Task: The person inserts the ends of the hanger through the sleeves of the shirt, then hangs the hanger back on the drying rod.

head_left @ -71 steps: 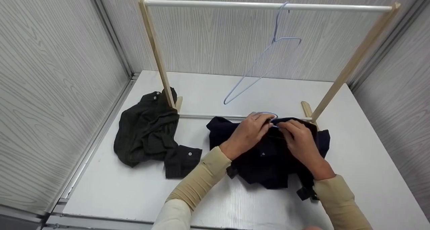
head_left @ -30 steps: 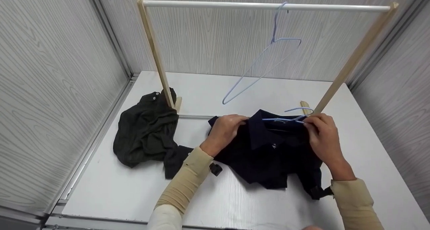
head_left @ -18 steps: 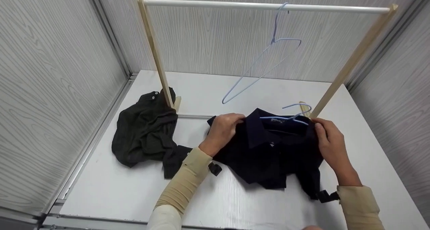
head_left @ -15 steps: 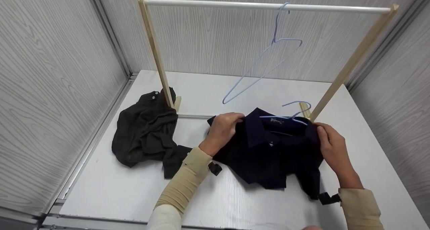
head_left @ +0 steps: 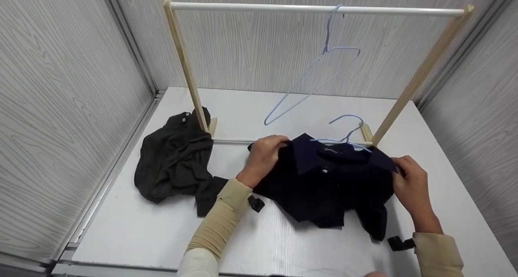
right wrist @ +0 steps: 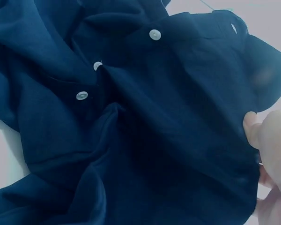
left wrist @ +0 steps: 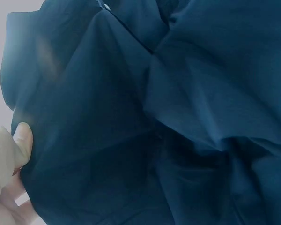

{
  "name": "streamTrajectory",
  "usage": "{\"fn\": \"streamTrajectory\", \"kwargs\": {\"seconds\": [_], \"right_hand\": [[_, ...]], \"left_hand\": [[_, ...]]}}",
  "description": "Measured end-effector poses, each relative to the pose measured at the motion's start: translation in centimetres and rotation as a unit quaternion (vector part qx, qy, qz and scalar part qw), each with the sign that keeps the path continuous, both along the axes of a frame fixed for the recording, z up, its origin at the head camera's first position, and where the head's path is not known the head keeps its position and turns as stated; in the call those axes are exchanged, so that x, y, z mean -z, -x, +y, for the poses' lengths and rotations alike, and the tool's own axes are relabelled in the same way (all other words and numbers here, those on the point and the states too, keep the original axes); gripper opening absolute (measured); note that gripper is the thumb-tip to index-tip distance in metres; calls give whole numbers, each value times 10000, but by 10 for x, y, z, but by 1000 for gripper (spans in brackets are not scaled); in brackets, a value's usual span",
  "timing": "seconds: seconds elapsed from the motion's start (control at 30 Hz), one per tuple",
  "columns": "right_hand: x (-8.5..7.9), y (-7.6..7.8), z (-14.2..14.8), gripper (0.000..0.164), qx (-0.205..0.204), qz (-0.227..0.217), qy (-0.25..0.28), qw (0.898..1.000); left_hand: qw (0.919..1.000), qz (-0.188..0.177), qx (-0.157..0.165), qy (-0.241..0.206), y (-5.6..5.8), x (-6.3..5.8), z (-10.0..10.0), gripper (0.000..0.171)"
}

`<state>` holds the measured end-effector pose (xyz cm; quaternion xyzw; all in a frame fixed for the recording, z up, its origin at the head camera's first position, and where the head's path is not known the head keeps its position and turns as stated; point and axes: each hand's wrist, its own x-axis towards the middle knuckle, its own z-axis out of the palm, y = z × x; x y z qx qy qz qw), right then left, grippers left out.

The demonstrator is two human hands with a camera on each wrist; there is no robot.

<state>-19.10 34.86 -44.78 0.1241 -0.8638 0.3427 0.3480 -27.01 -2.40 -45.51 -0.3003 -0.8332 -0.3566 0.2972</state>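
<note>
Pinching the navy shirt (head_left: 311, 196) at both sides with our left hand (head_left: 263, 157) and right hand (head_left: 412, 185), we have a blue hanger (head_left: 347, 139) poking out above the collar (head_left: 306, 159).

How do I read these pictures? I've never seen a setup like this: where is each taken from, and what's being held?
There is no robot: a person works with bare hands. The wide picture comes from a camera worn on the head; the two close-ups, mostly filled with cloth, come from one on each wrist. The left hand and right hand grip opposite sides of a navy shirt. A blue hanger sits at its collar, hook sticking out above. On the white table are also a dark green garment and a clothes rack, with a second hanger on its top rail.
</note>
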Motion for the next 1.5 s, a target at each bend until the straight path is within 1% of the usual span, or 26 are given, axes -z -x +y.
{"fn": "streamTrajectory", "kwargs": {"seconds": [0.1, 0.23, 0.4, 0.57, 0.73, 0.83, 0.97, 1.1, 1.2, 1.33, 1.5], "right_hand": [[-1, 0, -1, 20, 161, 168, 70, 9997], [-2, 0, -1, 16, 330, 420, 117, 9985], [-3, 0, 0, 12, 482, 453, 181, 9976], [-7, -1, 3, 11, 597, 514, 193, 9967], [-11, -2, 7, 10, 636, 492, 138, 9967], [-16, -3, 11, 9, 719, 538, 161, 9958], [-23, -5, 17, 7, 890, 602, 192, 9940], [-28, -8, 23, 8, 1054, 592, 201, 9925], [-32, -9, 29, 10, 1159, 678, 137, 9909], [-36, -10, 36, 11, 1263, 818, 83, 9886], [-39, -8, 40, 9, 1358, 867, 59, 9869]], "left_hand": [[9999, -53, -50, 87, 1, 6, -4, 12], [9997, -125, -84, 181, 4, 13, -9, 13], [9994, -221, -140, 206, 8, 21, -17, 13], [9994, -222, -164, 185, 11, 25, -25, 12], [9991, -342, -121, 209, 13, 24, -31, 15], [9988, -417, -164, 201, 14, 20, -35, 14], [9980, -493, -329, 206, 17, 14, -43, 15], [9963, -551, -596, 278, 19, 8, -55, 18], [9947, -540, -825, 301, 21, 1, -64, 21], [9927, -354, -1115, 286, 25, -16, -75, 23], [9908, 184, -1299, 340, 31, -43, -83, 24]]}}
